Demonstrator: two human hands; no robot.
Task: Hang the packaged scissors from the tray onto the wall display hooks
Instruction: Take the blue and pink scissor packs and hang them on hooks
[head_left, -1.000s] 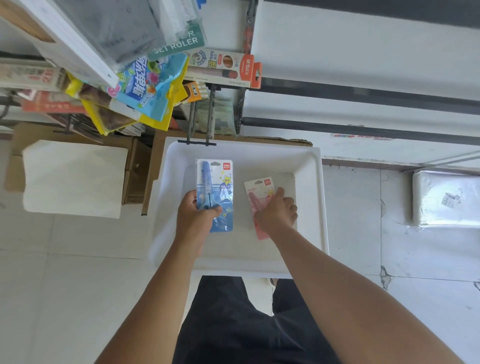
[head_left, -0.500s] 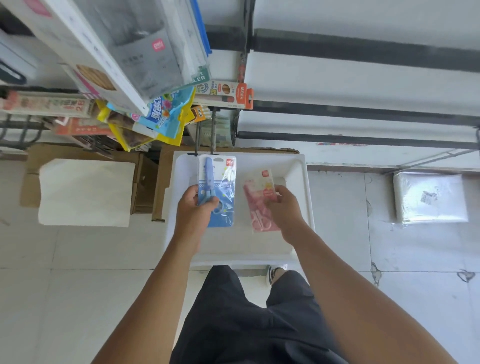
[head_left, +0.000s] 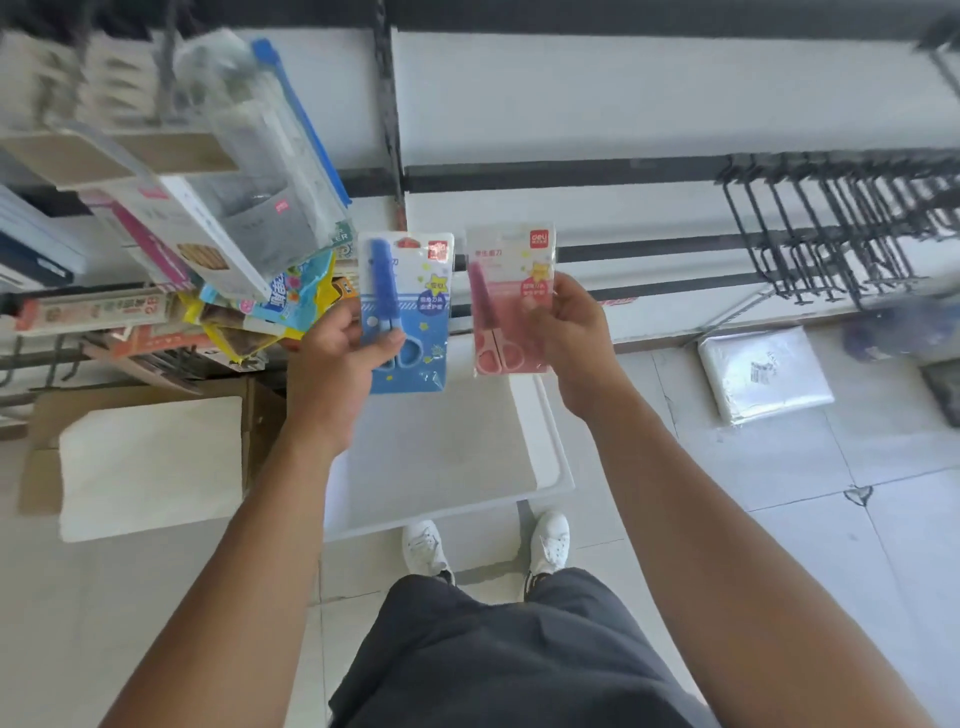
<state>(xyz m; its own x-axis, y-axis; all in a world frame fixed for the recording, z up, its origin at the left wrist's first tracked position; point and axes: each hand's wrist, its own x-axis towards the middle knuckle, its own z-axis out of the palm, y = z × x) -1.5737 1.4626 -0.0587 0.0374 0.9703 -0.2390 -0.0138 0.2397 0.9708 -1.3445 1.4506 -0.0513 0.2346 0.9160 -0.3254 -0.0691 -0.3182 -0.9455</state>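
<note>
My left hand grips a blue scissors package by its lower left side, held upright in front of the wall. My right hand holds a pink scissors package by its right edge, level with the blue one and about a hand's width to its right. Both packages are lifted above the white tray on the floor, whose visible inside is bare. A dense row of black wall display hooks sticks out from the white slat wall at the upper right, with nothing hanging on them.
Hanging stationery packs crowd the wall at the upper left, close to my left hand. A cardboard box with a white sheet sits on the floor at left. A plastic-wrapped white bundle lies on the tiles at right. My white shoes stand just behind the tray.
Both hands have lifted the blue and pink packages out of the tray and raised them toward the wall. My view has tilted up and right, bringing the black hooks into sight.
</note>
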